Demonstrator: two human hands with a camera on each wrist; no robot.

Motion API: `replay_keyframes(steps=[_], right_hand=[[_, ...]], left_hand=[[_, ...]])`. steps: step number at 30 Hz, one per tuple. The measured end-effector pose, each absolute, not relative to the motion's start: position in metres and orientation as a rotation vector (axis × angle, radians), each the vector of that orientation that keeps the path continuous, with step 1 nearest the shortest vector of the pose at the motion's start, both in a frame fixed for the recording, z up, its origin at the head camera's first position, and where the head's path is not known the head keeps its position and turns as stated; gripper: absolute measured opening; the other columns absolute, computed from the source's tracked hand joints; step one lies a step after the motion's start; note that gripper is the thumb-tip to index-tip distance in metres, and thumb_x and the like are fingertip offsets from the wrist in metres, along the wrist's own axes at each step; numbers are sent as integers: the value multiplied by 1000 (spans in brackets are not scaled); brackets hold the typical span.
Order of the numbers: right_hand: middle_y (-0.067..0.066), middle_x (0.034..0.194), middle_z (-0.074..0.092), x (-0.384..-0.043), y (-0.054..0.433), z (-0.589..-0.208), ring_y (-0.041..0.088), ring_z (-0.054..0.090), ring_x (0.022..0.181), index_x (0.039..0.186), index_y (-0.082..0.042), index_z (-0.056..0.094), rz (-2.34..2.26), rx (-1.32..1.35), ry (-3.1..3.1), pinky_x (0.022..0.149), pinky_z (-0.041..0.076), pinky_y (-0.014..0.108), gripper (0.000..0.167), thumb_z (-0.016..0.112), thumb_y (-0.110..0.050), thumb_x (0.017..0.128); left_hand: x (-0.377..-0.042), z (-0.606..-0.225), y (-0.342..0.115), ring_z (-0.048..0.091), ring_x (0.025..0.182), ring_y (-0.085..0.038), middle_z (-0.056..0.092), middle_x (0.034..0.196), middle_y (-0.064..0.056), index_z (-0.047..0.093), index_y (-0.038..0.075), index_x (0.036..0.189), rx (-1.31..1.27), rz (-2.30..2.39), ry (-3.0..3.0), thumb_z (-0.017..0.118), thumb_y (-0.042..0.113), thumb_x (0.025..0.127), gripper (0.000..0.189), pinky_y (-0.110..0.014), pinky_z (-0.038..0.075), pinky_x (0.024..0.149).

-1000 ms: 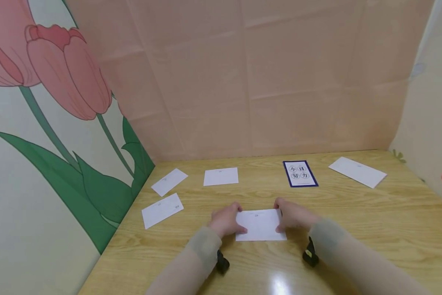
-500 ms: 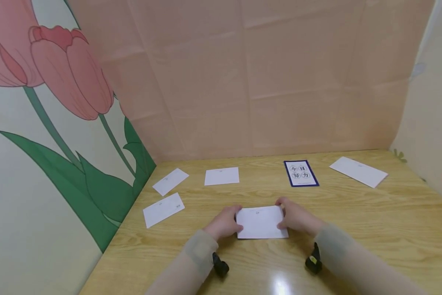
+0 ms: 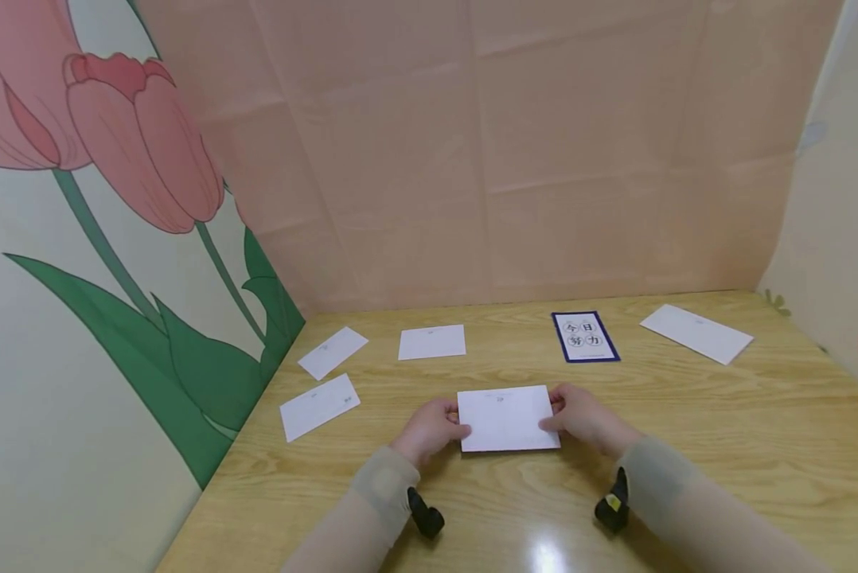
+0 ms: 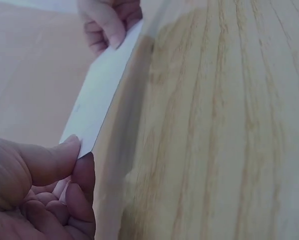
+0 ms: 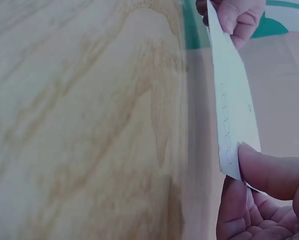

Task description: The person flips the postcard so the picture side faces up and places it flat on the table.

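White card [image 3: 508,419] sits at five o'clock from the middle of my head view, apparently held just above the worktop [image 3: 687,422]. On its own clock face, I have the left hand [image 3: 429,432] pinching it at nine and the right hand [image 3: 590,418] at three, each grip thumb-on-top. I judge it light, thin and fairly stiff, perhaps slippery; squeezing inward could bow or crease it, so I'd favour these short ends, pinched gently.
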State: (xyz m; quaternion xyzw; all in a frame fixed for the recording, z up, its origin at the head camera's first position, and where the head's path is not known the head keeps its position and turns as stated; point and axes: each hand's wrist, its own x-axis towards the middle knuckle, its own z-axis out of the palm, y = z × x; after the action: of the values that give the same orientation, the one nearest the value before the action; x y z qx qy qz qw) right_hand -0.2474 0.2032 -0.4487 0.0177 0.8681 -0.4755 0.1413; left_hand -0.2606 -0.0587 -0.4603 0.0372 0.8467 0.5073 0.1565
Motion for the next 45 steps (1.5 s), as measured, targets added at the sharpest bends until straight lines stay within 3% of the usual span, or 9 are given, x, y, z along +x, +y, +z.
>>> replay_keyframes(steps=[4, 10, 16, 21, 40, 45], right_hand=[[13, 95, 52, -247, 203, -448, 24, 49, 85, 111, 6, 54, -1379, 47, 2516, 70, 45, 33, 34, 71, -5, 85], [12, 92, 53, -247, 204, -448, 23, 51, 81, 106, 4, 55, -1396, 51, 2512, 69, 46, 33, 20, 65, -4, 90], [12, 93, 55, -249, 205, -450, 23, 51, 81, 107, 4, 55, -1433, 75, 2503, 69, 47, 33, 19, 63, -6, 92], [13, 94, 54, -248, 207, -449, 24, 52, 83, 110, 5, 55, -1448, 67, 2511, 70, 49, 33, 21, 62, -3, 92], [17, 102, 58, -247, 206, -440, 24, 57, 87, 114, 10, 55, -1575, -2, 2587, 77, 53, 38, 22, 57, 0, 94], [17, 100, 58, -246, 208, -441, 25, 58, 87, 111, 10, 56, -1607, -22, 2574, 76, 53, 37, 21, 58, -1, 94]], left_hand=[[-259, -462, -60, 49, 75, -17, 57, 83, -2, 64, 6, 90, 102, 1395, 2463, 75, 13, 84, 14, -28, 39, 64], [-259, -462, -59, 48, 69, -16, 58, 73, -1, 64, 6, 82, 111, 1430, 2481, 67, 16, 91, 14, -27, 36, 60], [-260, -463, -58, 54, 75, -14, 61, 79, -1, 68, 3, 95, 78, 1503, 2454, 65, 11, 92, 9, -27, 44, 68], [-260, -461, -58, 53, 82, -15, 60, 88, 0, 70, 4, 105, 122, 1458, 2466, 68, 6, 88, 17, -28, 46, 74], [-259, -454, -62, 60, 84, -13, 67, 93, -1, 71, 5, 105, 97, 1652, 2471, 65, 17, 93, 18, -31, 50, 76], [-257, -452, -61, 61, 78, -13, 68, 87, -4, 71, 1, 103, 92, 1756, 2403, 66, 16, 92, 19, -35, 52, 77]])
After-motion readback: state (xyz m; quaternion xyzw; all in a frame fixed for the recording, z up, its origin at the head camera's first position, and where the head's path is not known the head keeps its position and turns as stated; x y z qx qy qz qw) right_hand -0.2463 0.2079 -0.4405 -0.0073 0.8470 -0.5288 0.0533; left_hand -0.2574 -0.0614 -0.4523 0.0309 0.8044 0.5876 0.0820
